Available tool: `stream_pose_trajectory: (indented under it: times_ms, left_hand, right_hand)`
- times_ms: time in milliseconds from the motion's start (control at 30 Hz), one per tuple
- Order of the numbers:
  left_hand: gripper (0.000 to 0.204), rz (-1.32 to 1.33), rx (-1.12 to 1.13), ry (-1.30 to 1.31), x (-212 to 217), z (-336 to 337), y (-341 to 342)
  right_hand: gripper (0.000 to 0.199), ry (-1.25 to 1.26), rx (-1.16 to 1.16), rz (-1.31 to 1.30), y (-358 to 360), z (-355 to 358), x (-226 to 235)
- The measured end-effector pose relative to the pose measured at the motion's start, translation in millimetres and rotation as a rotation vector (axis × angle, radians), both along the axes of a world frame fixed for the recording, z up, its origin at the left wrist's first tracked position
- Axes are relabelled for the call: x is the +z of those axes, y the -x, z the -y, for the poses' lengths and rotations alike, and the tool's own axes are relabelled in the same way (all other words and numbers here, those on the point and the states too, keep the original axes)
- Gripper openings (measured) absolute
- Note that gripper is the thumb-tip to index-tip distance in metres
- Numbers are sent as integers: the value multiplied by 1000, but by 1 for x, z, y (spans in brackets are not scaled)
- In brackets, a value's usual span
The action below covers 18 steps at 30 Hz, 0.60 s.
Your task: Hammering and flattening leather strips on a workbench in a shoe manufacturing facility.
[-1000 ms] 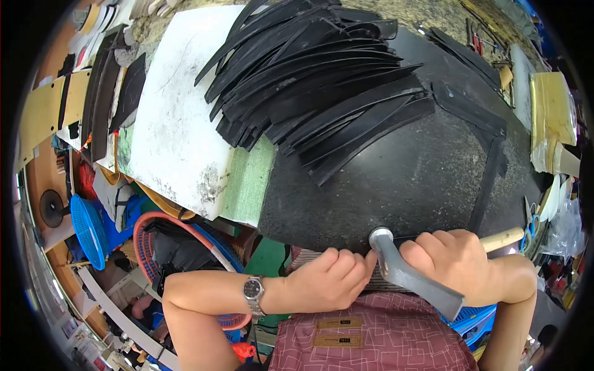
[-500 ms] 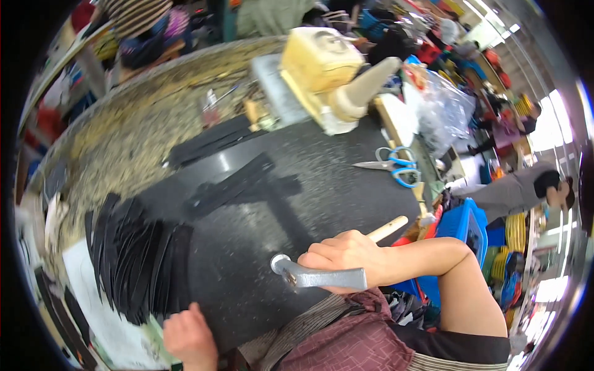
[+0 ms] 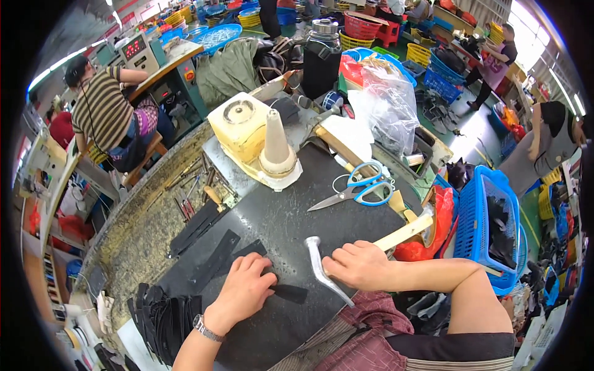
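Note:
My left hand (image 3: pixel 244 290), with a metal watch (image 3: pixel 208 328) on its wrist, is over the black mat (image 3: pixel 297 250). Its fingers are curled down on a flat black strip (image 3: pixel 291 294), whose end sticks out beside the thumb; the grip underneath is hidden. Other black strips (image 3: pixel 218 260) lie just beyond the fingers. A hammer (image 3: pixel 317 267) is in my right hand (image 3: pixel 360 266), fingers wrapped round its pale wooden handle (image 3: pixel 405 234). The curved silver head tilts just above or on the mat; contact is unclear. A bundle of thin black strips (image 3: pixel 162 321) lies left of my forearm.
Blue-handled scissors (image 3: pixel 356 191) lie on the mat's far side. Beyond stand a yellowish block (image 3: pixel 240 127) and a cone (image 3: pixel 276 145). A clear plastic bag (image 3: pixel 388 105) is at the far right, a blue basket (image 3: pixel 492 219) to the right. Other people sit and stand farther off.
My left hand has moved from the bundle at the near left onto the strips on the mat. The hammer stays in my right hand, its head turned differently. The view has tilted up.

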<state>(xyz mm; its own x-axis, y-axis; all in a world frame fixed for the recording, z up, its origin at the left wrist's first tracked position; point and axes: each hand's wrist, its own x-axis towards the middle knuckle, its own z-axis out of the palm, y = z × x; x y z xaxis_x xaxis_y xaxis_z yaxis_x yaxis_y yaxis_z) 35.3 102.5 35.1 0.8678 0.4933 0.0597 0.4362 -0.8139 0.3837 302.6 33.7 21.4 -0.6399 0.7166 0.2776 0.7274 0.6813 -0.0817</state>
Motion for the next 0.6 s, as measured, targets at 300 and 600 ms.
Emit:
stream_pose_trajectory:
  times_ms: [300,600]
  left_hand:
    - [36,-37,177,546,12,36,-7]
    - [35,-43,457,588,2,70,18]
  right_hand:
    - [26,-12,9,-85,-14,-13,-26]
    - [44,-418,-390,-196,-128,-194,86]
